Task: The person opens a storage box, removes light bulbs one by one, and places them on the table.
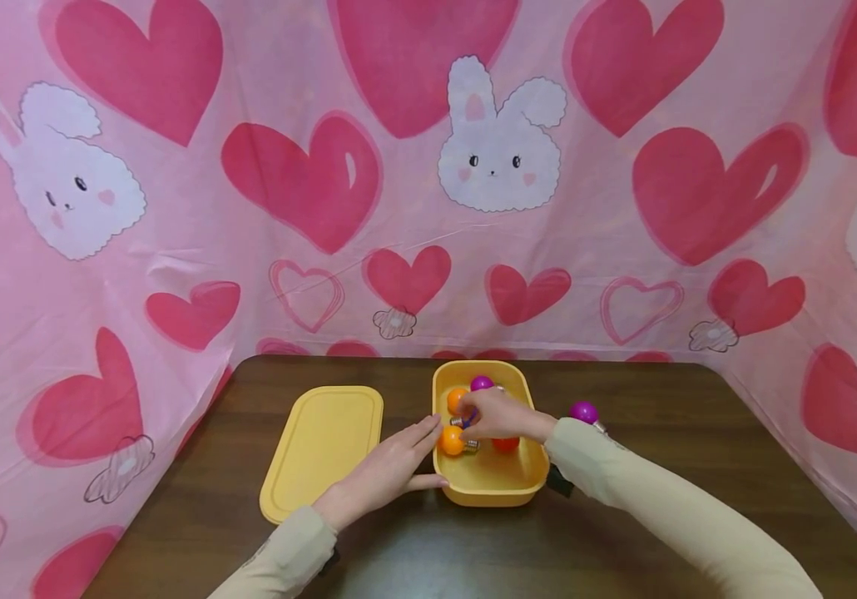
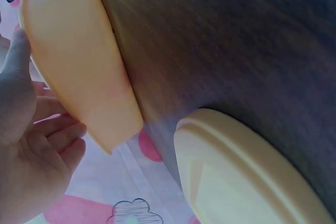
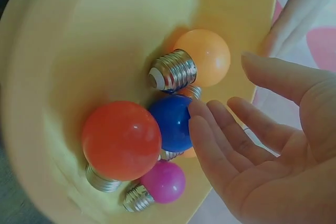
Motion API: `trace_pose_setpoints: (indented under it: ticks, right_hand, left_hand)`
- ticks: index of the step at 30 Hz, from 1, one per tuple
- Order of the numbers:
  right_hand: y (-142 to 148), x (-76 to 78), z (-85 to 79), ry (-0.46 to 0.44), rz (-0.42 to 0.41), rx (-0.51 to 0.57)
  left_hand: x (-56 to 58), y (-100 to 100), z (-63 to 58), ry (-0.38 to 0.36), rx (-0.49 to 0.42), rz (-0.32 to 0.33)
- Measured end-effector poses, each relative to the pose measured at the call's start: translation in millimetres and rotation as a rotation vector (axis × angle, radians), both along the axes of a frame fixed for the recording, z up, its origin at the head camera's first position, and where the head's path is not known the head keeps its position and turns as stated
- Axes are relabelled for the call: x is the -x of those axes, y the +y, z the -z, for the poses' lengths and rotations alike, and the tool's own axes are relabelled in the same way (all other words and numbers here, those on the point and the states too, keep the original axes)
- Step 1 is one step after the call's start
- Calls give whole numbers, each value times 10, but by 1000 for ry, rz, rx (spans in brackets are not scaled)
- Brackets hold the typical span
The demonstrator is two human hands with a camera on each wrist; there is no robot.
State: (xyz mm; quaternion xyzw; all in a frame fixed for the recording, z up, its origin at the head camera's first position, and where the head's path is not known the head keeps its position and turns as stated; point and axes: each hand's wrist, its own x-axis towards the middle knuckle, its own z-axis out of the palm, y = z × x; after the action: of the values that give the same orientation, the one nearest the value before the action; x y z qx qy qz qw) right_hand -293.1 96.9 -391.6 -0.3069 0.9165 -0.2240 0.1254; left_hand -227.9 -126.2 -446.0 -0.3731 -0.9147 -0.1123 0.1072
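A yellow plastic box [image 1: 492,497] holds several coloured light bulbs. Inside lie an orange bulb [image 1: 452,441] at the left wall, another orange bulb [image 1: 457,401] behind it, a red bulb [image 3: 122,140], a purple bulb [image 3: 164,182] and a blue bulb [image 3: 170,124]. My right hand [image 1: 499,414] reaches into the box over the bulbs. Its fingertips are right at the blue bulb in the right wrist view, thumb spread apart from them. Along the box's left side rests my left hand [image 1: 383,467], fingers extended at the rim, thumb near the front corner.
To the left of the box lies its yellow lid [image 1: 324,449], flat on the dark wooden table [image 1: 413,549]. One more purple bulb [image 1: 583,412] lies on the table right of the box, beyond the right sleeve. A pink heart-patterned cloth [image 1: 413,208] hangs behind.
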Motion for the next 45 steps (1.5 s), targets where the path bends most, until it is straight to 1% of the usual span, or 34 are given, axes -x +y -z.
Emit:
trace_pose_setpoints:
  ticks: [6,13,18,22,29,37,39,45]
  right_hand:
    - [-72,29,66,-83,22,-25]
    - [-117,5,56,-121,29,-50]
    - [-139,-13,48,-154,24,-66]
    - [-150,-32,57,-157,11,-79]
    - [-168,-52,64,-156,1,-103]
    - [-183,-64,69,-143,-50,-155]
    - [-174,-69,62,-143,-55,-149]
    - [-102,-45,21,-132,-22,-94]
  left_hand:
    - [-8,6,-6,-32,-6,-3]
    - [-4,8,-3,-23,-3,-3]
    - [9,5,6,-49,-4,-8]
    - [13,3,8,-59,-8,-6]
    - [14,1,17,-13,-17,11]
    - [3,-1,12,-45,-18,2]
    - [3,1,12,-43,-18,3]
    - [7,0,14,-12,-19,3]
